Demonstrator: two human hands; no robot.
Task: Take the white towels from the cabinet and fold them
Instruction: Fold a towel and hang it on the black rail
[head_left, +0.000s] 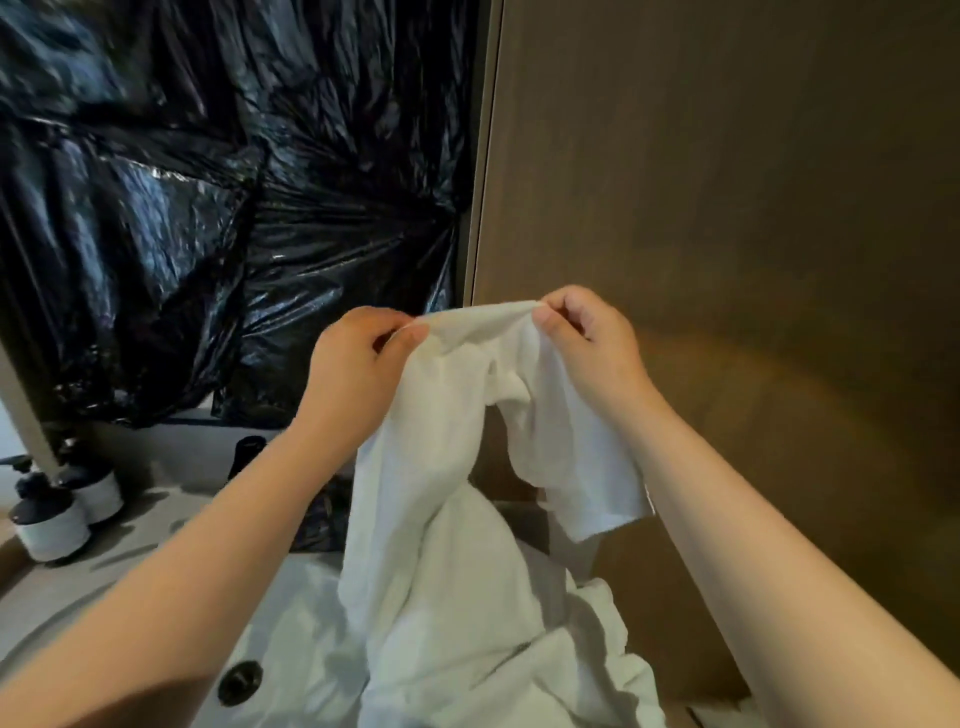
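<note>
I hold a white towel (457, 467) up in front of me by its top edge. My left hand (358, 364) pinches the edge on the left and my right hand (587, 343) pinches it on the right, a short stretch of cloth sagging between them. The towel hangs down in loose folds, one corner dangling under my right forearm. Its lower part merges with more crumpled white towel cloth (519, 665) lying in a white basin below.
Black plastic sheeting (208, 208) covers the wall at left. A brown cabinet panel (727, 182) fills the right. On the light counter (124, 551) at left stand two white bottles with dark pump tops (57, 525). A dark round drain fitting (240, 682) sits on the basin wall.
</note>
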